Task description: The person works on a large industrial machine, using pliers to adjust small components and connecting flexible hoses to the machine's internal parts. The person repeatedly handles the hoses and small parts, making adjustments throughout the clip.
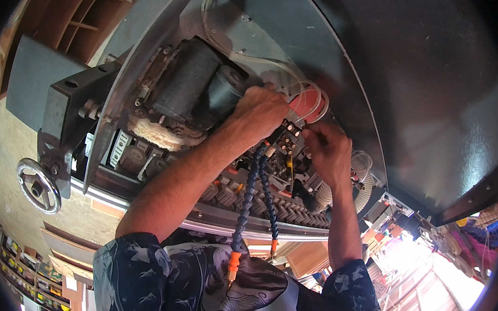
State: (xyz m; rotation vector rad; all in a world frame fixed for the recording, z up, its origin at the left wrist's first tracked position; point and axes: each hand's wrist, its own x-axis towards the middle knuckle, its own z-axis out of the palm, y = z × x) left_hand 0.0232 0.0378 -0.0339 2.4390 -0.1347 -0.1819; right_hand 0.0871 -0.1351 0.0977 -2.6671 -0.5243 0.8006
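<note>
My left hand (263, 105) is curled at the right of a dark cylindrical motor (189, 81), inside an open grey machine; what its fingers hold is hidden. My right hand (326, 141) has its fingertips closed at a small black block with pale fittings (288, 128); I cannot make out what they pinch. Clear thin tubes (295, 71) loop above both hands, around a red round part (309, 102). Two blue segmented hoses (244, 213) with orange fittings hang between my forearms.
A chrome handwheel (38, 186) juts out at the left. The raised grey panel (429, 85) is at the right, and a corrugated pale hose (362, 194) lies beside my right forearm. Shelves with small items (27, 281) stand at lower left, wooden cabinets (78, 26) at upper left.
</note>
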